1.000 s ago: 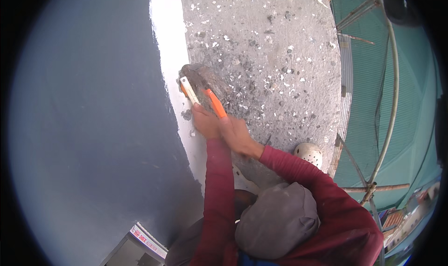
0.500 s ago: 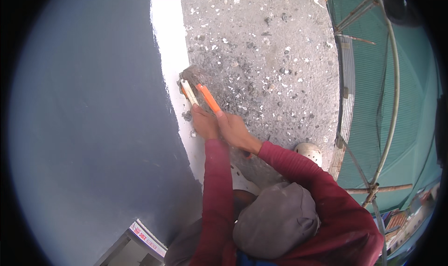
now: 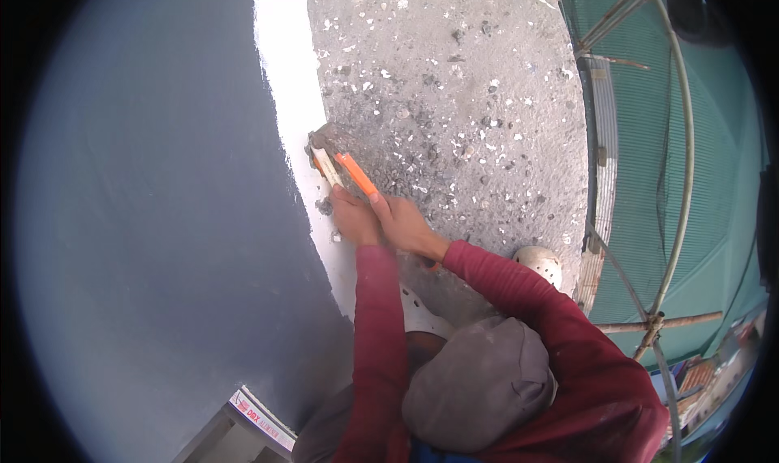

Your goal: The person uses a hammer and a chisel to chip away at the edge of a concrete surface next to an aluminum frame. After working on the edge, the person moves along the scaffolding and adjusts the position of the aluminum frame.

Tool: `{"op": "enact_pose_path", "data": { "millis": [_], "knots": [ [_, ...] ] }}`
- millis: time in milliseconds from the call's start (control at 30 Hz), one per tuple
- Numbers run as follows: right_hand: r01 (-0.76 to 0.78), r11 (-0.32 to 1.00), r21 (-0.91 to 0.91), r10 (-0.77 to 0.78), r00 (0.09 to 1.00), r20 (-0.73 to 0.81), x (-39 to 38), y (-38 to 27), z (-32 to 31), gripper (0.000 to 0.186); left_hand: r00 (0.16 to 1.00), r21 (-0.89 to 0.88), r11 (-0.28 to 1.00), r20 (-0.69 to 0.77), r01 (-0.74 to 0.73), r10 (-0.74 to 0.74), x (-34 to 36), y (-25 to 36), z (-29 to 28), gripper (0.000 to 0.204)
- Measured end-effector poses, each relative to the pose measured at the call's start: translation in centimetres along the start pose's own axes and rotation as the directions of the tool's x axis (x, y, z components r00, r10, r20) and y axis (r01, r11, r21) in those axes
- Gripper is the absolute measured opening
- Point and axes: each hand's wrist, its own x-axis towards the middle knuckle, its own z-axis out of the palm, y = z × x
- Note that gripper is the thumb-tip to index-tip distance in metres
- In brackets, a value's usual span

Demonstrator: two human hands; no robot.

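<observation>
My left hand (image 3: 352,215) is closed around a cream-handled tool (image 3: 329,168) with orange behind it; its tip rests in a dark grey, mortar-like clump (image 3: 331,132) beside a white painted band (image 3: 283,65). My right hand (image 3: 406,221) is closed on an orange tool (image 3: 355,171) angled toward that clump, just right of the cream one. Both hands are close together over gritty concrete (image 3: 454,122) strewn with grey bits and white flecks. Whether the tool tips touch each other is unclear.
A dark grey-blue painted surface (image 3: 162,219) fills the left, with a framed opening (image 3: 227,430) low down. White perforated clogs (image 3: 537,264) are on my feet. Along the right run a corrugated strip (image 3: 602,114), scaffold poles (image 3: 686,138) and green netting (image 3: 722,155).
Over the last second my right hand and the orange tool have shifted slightly left and up, closer to the cream tool. My left hand has moved only slightly.
</observation>
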Motion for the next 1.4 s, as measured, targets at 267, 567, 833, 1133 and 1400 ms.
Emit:
{"op": "enact_pose_path", "data": {
  "millis": [267,567,833,1133,1400],
  "knots": [
    [-0.057,0.997,0.055,0.056,0.998,0.026,0.2,-0.1,-0.4,0.066,1.0,0.002,1.0,-0.014,0.025,-0.025,-0.2,0.8,-0.2,0.052],
    [-0.033,0.999,0.035,0.033,0.999,0.008,1.3,-0.6,-0.7,0.073,1.0,0.031,0.999,0.012,0.011,-0.011,0.5,0.1,0.1,0.053],
    [-0.112,0.974,0.196,0.14,0.98,-0.139,-1.0,-0.3,-3.7,0.071,0.807,-0.545,0.628,0.538,0.555,-0.245,0.7,4.9,-2.3,0.042],
    [-0.192,0.947,0.259,0.235,0.961,-0.144,-2.5,1.2,-5.3,0.073,0.984,-0.042,0.999,0.179,-0.003,0.01,1.4,0.0,-0.2,0.052],
    [-0.203,0.934,0.295,0.233,0.97,-0.069,-3.2,1.1,-4.7,0.073,0.967,-0.003,0.998,0.248,-0.057,0.056,-3.1,-0.9,-2.0,0.051]
  ]
}}
